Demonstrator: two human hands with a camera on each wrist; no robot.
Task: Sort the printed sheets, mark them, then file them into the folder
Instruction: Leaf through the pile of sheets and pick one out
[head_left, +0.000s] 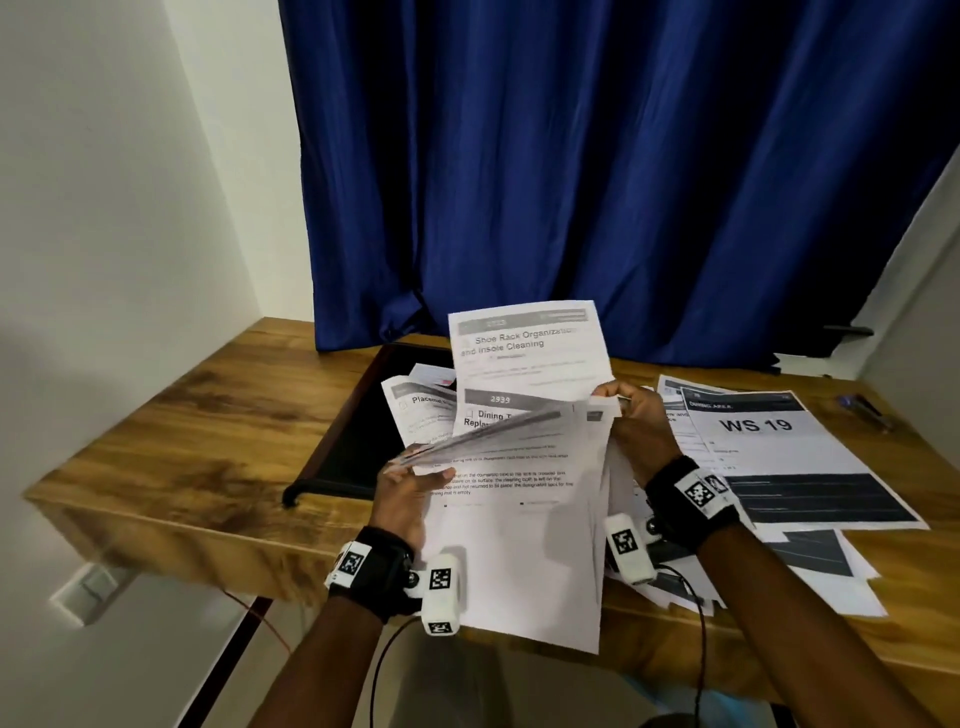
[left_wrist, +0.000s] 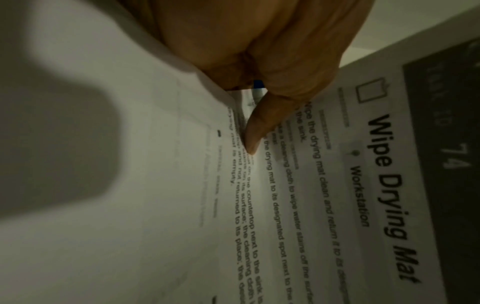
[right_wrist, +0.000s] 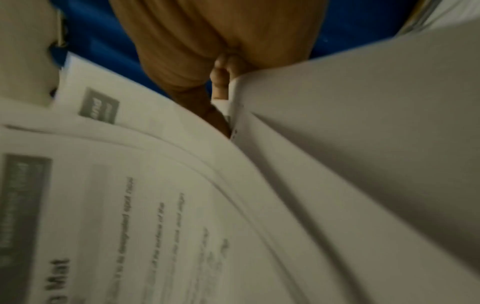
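I hold a fanned stack of printed sheets (head_left: 519, 467) above the wooden table (head_left: 182, 431). My left hand (head_left: 402, 486) grips the stack's left edge, and its thumb (left_wrist: 255, 133) presses on a sheet headed "Wipe Drying Mat" (left_wrist: 389, 195). My right hand (head_left: 631, 415) pinches the right edge of the sheets (right_wrist: 337, 144). One sheet headed "Shoe Rack Organization" (head_left: 530, 343) stands upright at the back of the fan. A black open folder (head_left: 358, 431) lies on the table behind and left of the stack, with a few sheets (head_left: 415, 405) on it.
More printed sheets, the top one marked "WS 19" (head_left: 769, 447), lie spread on the table to the right. A pen (head_left: 865, 410) rests near the far right edge. A blue curtain (head_left: 597, 156) hangs behind the table, and a white wall (head_left: 104, 208) stands at left.
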